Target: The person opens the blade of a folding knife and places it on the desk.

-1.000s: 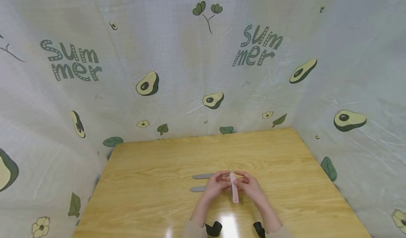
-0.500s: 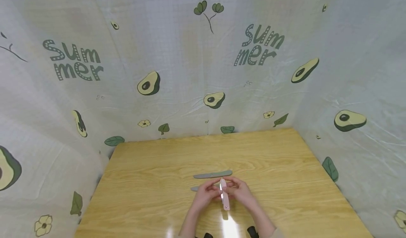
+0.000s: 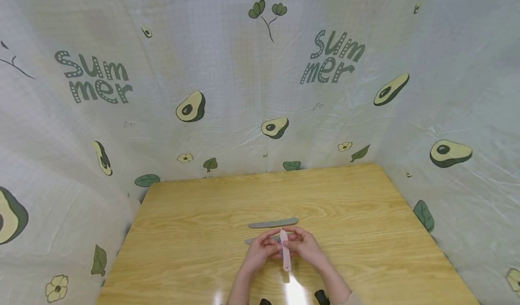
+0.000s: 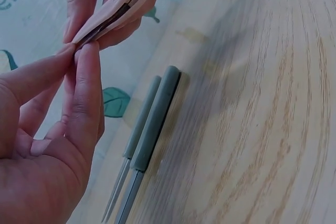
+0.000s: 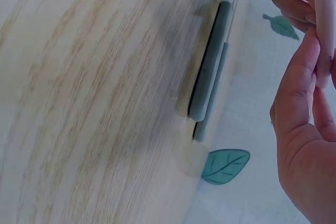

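Both hands hold a pink folding knife [image 3: 286, 261] above the table, its long handle pointing toward the body in the head view. My left hand [image 3: 257, 253] pinches its side edge between thumb and fingertips. From the other side my right hand [image 3: 309, 250] grips the handle, thumb on top. In the left wrist view a dark slot runs along the pink handle [image 4: 113, 6], and the blade is mostly hidden. Beyond the hands lie two grey-green knives: the far knife [image 3: 273, 223] in full sight, the near knife [image 3: 249, 241] partly covered by the hands.
The wooden table [image 3: 195, 242] stretches out around the hands. A pale curtain [image 3: 227, 70] printed with avocados and leaves closes off the back and both sides. Light glares off the wood [image 3: 295, 291] close to the body.
Both hands have shifted left and toward the body with the pink folding knife, uncovering the far grey-green knife. Over the last half second they barely move; a bright glint along the pink knife has gone.
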`<move>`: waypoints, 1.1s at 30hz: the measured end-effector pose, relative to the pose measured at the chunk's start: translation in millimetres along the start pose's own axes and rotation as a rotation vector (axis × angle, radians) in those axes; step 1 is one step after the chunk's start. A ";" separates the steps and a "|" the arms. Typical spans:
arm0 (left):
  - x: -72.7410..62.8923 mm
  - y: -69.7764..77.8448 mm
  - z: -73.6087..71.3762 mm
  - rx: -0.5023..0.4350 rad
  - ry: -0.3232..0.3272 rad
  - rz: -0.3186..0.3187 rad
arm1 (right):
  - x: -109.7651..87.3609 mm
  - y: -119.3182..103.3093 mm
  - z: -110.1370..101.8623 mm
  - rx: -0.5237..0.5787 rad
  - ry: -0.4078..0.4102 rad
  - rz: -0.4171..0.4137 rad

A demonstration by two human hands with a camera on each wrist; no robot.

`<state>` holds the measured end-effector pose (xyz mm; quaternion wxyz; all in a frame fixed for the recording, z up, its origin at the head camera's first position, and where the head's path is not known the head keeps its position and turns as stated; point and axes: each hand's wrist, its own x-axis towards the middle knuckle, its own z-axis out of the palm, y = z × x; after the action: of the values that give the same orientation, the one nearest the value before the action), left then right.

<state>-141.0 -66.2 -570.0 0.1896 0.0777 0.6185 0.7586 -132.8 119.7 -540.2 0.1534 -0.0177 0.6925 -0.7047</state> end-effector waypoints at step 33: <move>-2.3 4.8 4.6 0.027 0.145 0.003 | -1.5 -0.5 -1.4 -0.014 0.103 -0.011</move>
<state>-138.2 -63.7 -564.1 0.1423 0.0260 0.6408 0.7540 -131.7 121.4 -539.5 0.1137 0.0135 0.7043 -0.7006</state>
